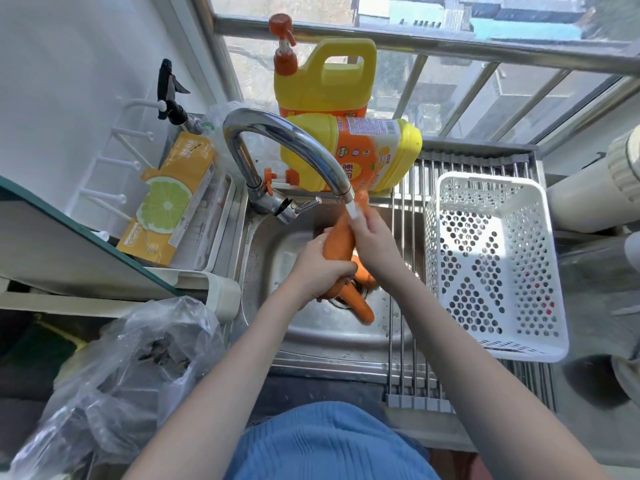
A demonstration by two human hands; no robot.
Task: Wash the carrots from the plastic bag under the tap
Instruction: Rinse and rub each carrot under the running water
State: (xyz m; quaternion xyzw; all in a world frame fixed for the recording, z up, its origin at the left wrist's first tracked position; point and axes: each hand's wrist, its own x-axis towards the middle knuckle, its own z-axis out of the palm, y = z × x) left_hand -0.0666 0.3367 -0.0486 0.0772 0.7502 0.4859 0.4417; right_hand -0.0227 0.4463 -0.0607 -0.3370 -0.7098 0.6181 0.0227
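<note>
Both hands on one long orange carrot (341, 239), held over the stainless steel sink (311, 327) under the chrome curved tap (287, 140) spout. Left hand (320, 268) fingers curled round its thick lower end; right hand (372, 242) fingers wrapped round the upper part. More orange carrots (362, 304) lie at the drain. Crumpled clear plastic bag (135, 368) sits off the sink's near-left corner, white perforated plastic basket (491, 265) on the rack at its right edge.

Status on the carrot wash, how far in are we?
Early to midway, I'd judge. Done: carrots are out of the plastic bag, which sits slumped left of the sink. In hand: both the left hand and right hand grip one carrot under the tap. Left: at least two more carrots lie by the drain, and the white basket on the rack holds no carrots.
</note>
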